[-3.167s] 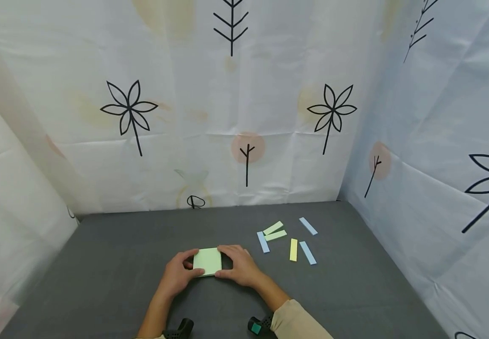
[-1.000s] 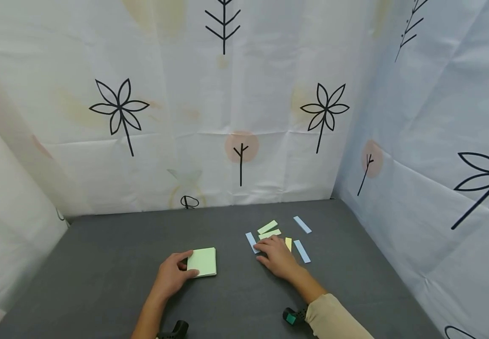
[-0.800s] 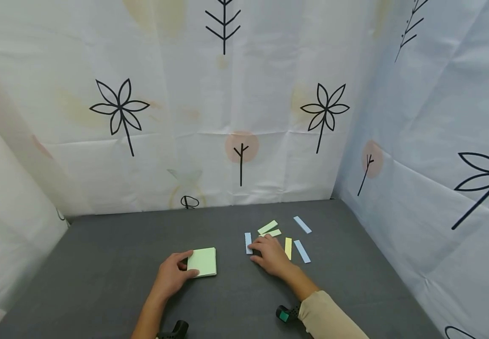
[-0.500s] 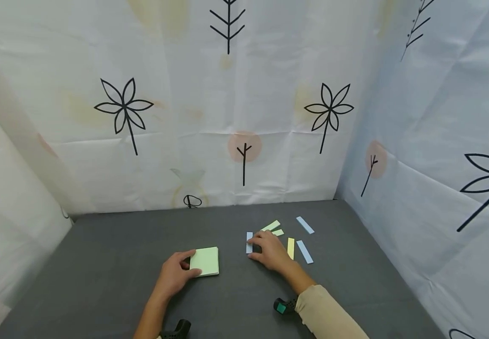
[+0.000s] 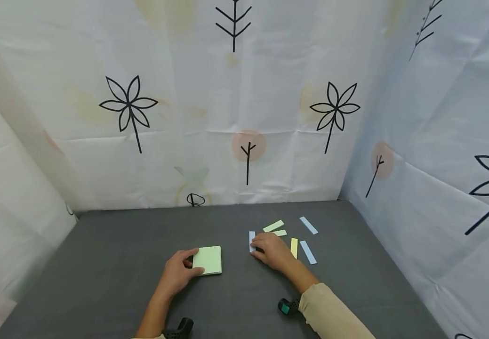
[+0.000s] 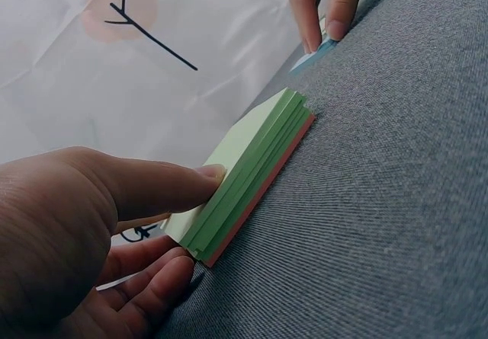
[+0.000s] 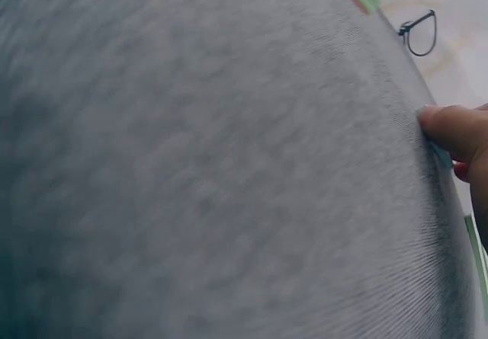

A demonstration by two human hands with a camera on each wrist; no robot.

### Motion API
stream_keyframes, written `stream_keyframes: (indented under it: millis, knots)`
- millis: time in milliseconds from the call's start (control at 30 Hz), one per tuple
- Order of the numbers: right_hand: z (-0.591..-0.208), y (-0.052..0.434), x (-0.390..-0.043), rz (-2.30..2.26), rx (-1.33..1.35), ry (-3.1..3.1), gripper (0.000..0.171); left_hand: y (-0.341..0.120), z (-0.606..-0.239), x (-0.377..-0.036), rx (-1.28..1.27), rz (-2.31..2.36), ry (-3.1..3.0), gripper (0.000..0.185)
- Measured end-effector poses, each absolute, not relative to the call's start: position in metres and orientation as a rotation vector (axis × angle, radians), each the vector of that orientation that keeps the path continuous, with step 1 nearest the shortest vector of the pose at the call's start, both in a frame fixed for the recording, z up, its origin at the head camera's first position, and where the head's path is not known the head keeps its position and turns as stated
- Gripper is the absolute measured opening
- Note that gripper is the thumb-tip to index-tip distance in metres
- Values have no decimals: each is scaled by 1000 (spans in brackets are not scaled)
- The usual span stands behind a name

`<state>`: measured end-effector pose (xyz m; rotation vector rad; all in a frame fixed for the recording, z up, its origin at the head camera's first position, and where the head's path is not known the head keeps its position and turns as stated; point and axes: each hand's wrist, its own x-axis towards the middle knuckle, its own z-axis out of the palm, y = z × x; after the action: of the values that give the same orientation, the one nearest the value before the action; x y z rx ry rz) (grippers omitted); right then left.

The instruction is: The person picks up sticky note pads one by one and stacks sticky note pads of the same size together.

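Observation:
A square stack of light green sticky notes (image 5: 207,260) with a red bottom layer lies on the grey table. My left hand (image 5: 178,273) grips its left side, the thumb on the near edge and the fingers at the far corner. To the right, my right hand (image 5: 273,250) pinches a narrow light blue paper strip (image 5: 251,237) at its near end and right edge. The strip lies flat, almost straight away from me. In the left wrist view, the thumb and a finger of that hand touch the blue strip (image 6: 311,57); part of it is covered.
Beyond the right hand lie two pale green strips (image 5: 273,226), one partly covered. A yellow strip (image 5: 293,247) and two more blue strips (image 5: 308,252) lie to its right. White patterned cloth walls (image 5: 210,165) border the grey table (image 5: 134,254).
My right hand has gone from the sticky note stack to the blue strip, which has turned from slanted to nearly straight. My left hand keeps its grip on the stack.

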<state>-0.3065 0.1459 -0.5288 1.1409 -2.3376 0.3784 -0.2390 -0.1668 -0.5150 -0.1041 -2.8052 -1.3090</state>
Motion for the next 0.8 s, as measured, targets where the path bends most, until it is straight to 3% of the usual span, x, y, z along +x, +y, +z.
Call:
stream_keyframes:
  millis: [267,500,800]
  knots:
    - [-528,142,-305,438,1103,-2293,4,-166,-514,-238,-108,-1311,-2793,59]
    - [-526,142,-305,756,1024,-2446,7,-166,-515,-238,-116,-1312,-2782,59]
    - [-526,144,-305,808,989,-2506,10,-167,-515,-238,-121,-1314,-2786,58]
